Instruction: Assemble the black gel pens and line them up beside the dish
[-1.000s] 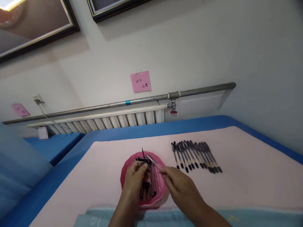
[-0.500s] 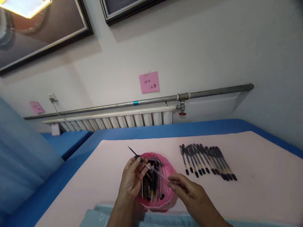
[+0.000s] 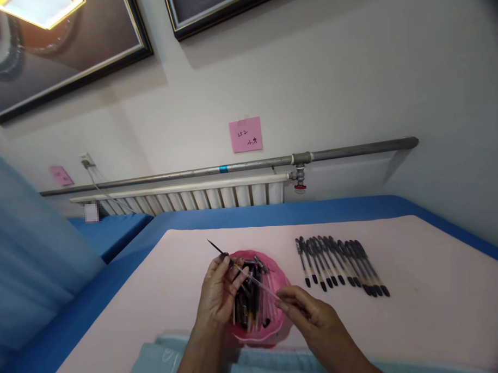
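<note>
Between finger and thumb, my left hand [image 3: 215,291] pinches a thin dark pen refill [image 3: 215,246], its narrow end pointing up and to the left. A clear pen barrel [image 3: 260,284] slants down to the right from there, and my right hand [image 3: 310,315] is closed on its lower end. Refill and barrel lie nearly in one line; whether one is inside the other is too small to tell. Both hands are over a pink scalloped basket [image 3: 281,275], which holds loose pen parts [image 3: 247,303], dark and clear. The left palm covers the basket's left side.
Capped black pens [image 3: 337,265] lie in a slanting row on the pink sheet [image 3: 440,288] to the right. A light blue cloth [image 3: 157,361] runs along the near edge. Behind the blue-edged table [image 3: 335,209] are a radiator [image 3: 212,198] and a pipe [image 3: 354,151].
The refill's tip has shifted slightly left, and the barrel lines up a little more with it. Both hands keep their hold almost in place.
</note>
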A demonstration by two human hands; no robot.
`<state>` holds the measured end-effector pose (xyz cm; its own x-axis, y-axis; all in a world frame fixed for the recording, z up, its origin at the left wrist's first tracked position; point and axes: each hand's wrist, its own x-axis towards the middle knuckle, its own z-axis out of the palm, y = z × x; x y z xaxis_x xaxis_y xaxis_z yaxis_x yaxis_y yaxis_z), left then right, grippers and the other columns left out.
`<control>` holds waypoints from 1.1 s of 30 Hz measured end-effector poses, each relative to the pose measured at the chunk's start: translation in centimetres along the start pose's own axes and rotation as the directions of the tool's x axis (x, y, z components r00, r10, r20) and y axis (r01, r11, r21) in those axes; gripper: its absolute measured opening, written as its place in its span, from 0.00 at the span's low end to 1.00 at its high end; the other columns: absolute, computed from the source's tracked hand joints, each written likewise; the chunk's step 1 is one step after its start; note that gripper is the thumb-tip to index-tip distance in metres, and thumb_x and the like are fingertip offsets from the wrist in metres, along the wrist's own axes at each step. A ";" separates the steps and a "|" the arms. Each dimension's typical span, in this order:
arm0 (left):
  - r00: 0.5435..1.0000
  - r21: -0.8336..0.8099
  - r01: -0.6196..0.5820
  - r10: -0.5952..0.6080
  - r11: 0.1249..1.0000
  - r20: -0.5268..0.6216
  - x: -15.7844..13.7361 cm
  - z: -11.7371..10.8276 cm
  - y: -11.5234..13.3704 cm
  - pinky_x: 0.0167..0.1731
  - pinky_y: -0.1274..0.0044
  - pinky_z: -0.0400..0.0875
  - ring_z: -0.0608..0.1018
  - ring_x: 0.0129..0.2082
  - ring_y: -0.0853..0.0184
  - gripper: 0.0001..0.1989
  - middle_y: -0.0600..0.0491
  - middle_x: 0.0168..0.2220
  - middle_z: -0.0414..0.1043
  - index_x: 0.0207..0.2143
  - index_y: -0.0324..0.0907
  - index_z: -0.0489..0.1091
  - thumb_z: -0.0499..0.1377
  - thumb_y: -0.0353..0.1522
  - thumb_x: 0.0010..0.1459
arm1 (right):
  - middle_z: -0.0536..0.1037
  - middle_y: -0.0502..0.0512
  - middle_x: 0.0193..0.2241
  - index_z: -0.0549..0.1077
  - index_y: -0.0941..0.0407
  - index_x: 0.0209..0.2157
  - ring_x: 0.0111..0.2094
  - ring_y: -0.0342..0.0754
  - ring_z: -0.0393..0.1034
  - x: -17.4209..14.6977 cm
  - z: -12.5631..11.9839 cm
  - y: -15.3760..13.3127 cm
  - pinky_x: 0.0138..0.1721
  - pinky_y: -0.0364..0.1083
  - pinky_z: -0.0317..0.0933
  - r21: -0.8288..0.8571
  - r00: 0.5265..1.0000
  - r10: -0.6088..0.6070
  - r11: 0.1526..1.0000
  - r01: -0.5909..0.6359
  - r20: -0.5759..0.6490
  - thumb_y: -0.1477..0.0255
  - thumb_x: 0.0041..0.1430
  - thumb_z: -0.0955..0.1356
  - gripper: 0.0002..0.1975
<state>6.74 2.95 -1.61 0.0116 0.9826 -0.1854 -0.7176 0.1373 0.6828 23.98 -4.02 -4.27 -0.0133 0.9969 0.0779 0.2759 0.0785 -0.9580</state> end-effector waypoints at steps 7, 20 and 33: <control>0.998 -0.023 -0.053 0.053 0.998 -0.014 -0.3 0.3 -0.7 0.40 0.65 0.74 0.78 0.28 0.70 0.05 0.55 0.25 0.73 0.30 0.40 0.64 0.59 0.25 0.52 | 0.74 0.49 0.26 0.73 0.52 0.32 0.29 0.46 0.66 0.2 0.1 -0.4 0.29 0.41 0.59 0.065 0.997 0.068 0.996 -0.066 -0.031 0.62 0.53 0.65 0.09; 0.994 0.007 -0.103 0.103 0.995 -0.038 -0.4 0.5 -1.2 0.38 0.68 0.75 0.79 0.30 0.67 0.07 0.56 0.26 0.73 0.31 0.41 0.64 0.60 0.26 0.50 | 0.69 0.46 0.22 0.72 0.53 0.33 0.23 0.43 0.61 -0.3 0.4 -0.4 0.25 0.40 0.56 0.041 0.998 0.060 0.997 -0.061 0.016 0.66 0.54 0.64 0.08; 0.960 0.393 0.001 -0.112 0.920 0.258 -2.3 1.6 -1.2 0.31 0.77 0.71 0.76 0.32 0.67 0.14 0.48 0.35 0.74 0.37 0.38 0.71 0.63 0.35 0.47 | 0.77 0.50 0.31 0.73 0.52 0.32 0.34 0.48 0.71 -0.4 -0.2 -1.0 0.35 0.43 0.61 0.054 1.000 0.012 0.998 -0.012 -0.006 0.65 0.52 0.66 0.07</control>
<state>8.69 0.77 -0.85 0.2713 0.9598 -0.0717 -0.3861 0.1768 0.9053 23.90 -4.45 -3.29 -0.0044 0.9977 0.0680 0.2235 0.0673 -0.9724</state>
